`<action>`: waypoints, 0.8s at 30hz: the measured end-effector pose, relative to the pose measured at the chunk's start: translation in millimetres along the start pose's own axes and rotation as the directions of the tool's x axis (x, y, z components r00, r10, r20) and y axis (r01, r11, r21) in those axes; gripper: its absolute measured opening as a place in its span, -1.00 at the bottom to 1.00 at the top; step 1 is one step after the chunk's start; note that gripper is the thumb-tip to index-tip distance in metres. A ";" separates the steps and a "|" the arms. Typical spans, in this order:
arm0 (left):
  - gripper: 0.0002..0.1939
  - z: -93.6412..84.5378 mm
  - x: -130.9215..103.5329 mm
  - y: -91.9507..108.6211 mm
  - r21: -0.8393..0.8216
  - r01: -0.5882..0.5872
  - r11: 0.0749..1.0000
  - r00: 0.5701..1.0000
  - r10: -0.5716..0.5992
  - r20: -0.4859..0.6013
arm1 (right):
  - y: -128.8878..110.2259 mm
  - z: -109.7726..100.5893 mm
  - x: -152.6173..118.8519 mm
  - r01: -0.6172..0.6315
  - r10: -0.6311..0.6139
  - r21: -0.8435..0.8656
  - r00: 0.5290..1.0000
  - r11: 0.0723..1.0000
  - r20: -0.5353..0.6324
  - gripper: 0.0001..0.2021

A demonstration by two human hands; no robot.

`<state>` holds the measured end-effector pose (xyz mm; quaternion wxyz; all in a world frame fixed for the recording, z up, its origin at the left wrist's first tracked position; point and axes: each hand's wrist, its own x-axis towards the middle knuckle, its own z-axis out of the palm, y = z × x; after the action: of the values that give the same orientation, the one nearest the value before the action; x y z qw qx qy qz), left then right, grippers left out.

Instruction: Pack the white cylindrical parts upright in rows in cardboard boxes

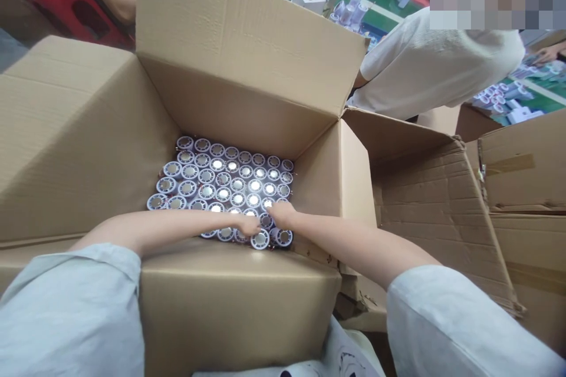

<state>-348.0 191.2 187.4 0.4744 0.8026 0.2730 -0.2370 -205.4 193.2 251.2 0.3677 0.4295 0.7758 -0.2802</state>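
Fingers of both hands reach down into an open cardboard box (247, 100) and rest on the near rows of round white-rimmed parts (223, 179). Left hand (250, 225) lies curled over one part near the front wall; right hand (280, 214) sits just beside it, fingertips bent down onto the neighbouring parts. Whether either hand has closed on a part cannot be told, since the fingertips are hidden among the rows. Parts stand upright and tightly packed, shiny faces up, filling the box floor in even rows, an arrangement that seemingly keeps them from tipping. Box flaps are folded outward. A second carton (442, 188) stands to the right; beyond it, a seated person in white (433, 65) works at a green bench (380, 12) strewn with similar parts.
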 end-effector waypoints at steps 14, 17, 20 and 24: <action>-0.73 10.9 3.8 23.0 0.054 0.068 0.996 0.998 -0.068 0.000 | 20.3 1.5 25.5 0.125 -0.112 -0.073 0.980 0.989 0.165 -0.55; -0.72 6.7 3.8 23.5 0.055 0.069 0.996 0.997 -0.070 0.016 | 12.4 8.1 27.5 0.089 -0.076 -0.106 0.989 0.990 0.124 -0.48; -0.73 3.5 2.8 24.1 0.052 0.070 0.996 0.997 -0.072 0.025 | 8.3 8.4 28.9 0.045 -0.027 -0.125 0.990 0.991 0.141 -0.49; -0.69 0.7 -0.5 24.1 0.058 0.099 0.993 0.995 -0.100 0.011 | 14.9 -0.2 28.9 0.138 -0.121 -0.080 0.974 0.987 0.194 -0.49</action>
<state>-332.5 180.8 202.6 0.4404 0.7998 0.3025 -0.2736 -203.0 213.7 226.2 0.4399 0.3319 0.7760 -0.3067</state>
